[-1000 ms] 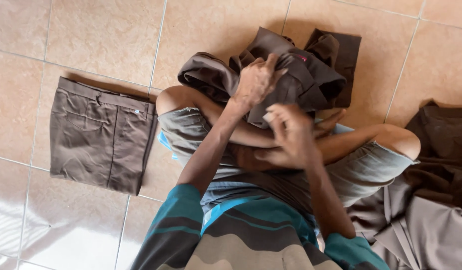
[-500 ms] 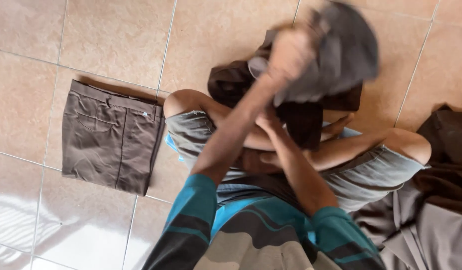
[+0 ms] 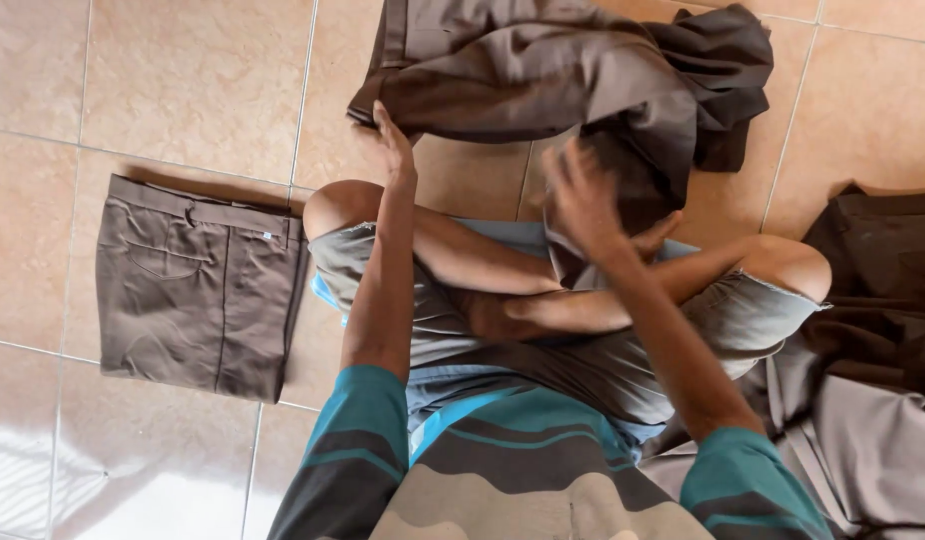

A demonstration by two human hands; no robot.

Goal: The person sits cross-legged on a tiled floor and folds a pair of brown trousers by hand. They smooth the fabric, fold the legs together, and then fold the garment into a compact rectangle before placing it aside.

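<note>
Brown trousers (image 3: 543, 70) lie spread on the tiled floor in front of my crossed legs, the waistband to the left and a dark bunched part at the right. My left hand (image 3: 393, 145) is stretched out flat, its fingertips touching the trousers' near edge by the waistband. My right hand (image 3: 583, 195) is blurred, with its fingers spread. It hovers just above the dark lower part of the trousers and holds nothing.
A folded pair of brown trousers (image 3: 198, 285) lies flat on the floor at my left. At my right, dark brown garments (image 3: 883, 290) are heaped, with grey-brown cloth (image 3: 863, 440) beside my knee. The floor is of beige tiles (image 3: 163, 80).
The trousers were bunched up and lifted in both hands. Now they lie spread on the floor, and both hands have let go and opened.
</note>
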